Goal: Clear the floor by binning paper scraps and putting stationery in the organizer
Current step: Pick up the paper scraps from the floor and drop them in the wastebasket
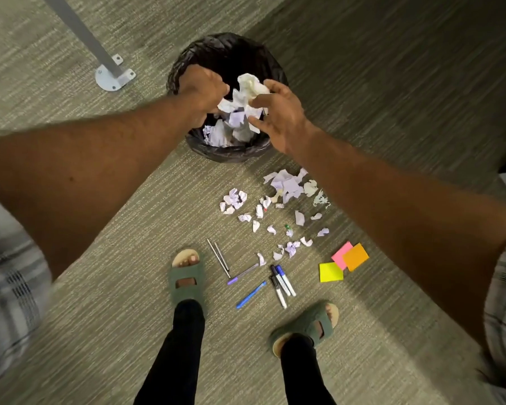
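Both hands over bin, paper scraps between them.

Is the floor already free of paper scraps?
No, many paper scraps lie on the carpet between the bin and the pens.
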The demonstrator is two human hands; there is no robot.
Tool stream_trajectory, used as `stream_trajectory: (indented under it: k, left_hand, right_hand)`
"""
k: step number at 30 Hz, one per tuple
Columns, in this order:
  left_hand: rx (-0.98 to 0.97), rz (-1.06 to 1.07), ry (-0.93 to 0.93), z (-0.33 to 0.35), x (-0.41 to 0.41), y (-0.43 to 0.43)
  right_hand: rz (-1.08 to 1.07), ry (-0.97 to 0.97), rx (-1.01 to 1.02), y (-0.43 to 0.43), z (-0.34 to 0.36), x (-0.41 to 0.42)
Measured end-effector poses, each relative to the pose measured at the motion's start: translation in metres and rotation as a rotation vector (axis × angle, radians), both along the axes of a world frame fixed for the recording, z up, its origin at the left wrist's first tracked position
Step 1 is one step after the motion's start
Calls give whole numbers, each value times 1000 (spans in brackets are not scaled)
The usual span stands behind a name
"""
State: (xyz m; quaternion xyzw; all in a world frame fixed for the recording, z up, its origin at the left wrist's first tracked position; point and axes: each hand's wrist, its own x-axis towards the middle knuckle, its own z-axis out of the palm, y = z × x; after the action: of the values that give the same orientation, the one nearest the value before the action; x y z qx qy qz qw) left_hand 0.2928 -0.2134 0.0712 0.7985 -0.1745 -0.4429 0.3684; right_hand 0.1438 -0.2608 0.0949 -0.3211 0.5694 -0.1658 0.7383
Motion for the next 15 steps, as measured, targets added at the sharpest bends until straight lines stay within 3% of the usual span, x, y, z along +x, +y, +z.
stream_trajectory:
  k: [8,15]
  left_hand:
    - [17,35,27,-5,-4,8]
    - [-56,-189,-11,-26,-38,46]
  right_hand:
    - [2,31,-34,4,1,-11]
    - [201,114,-272,19,-27,-77]
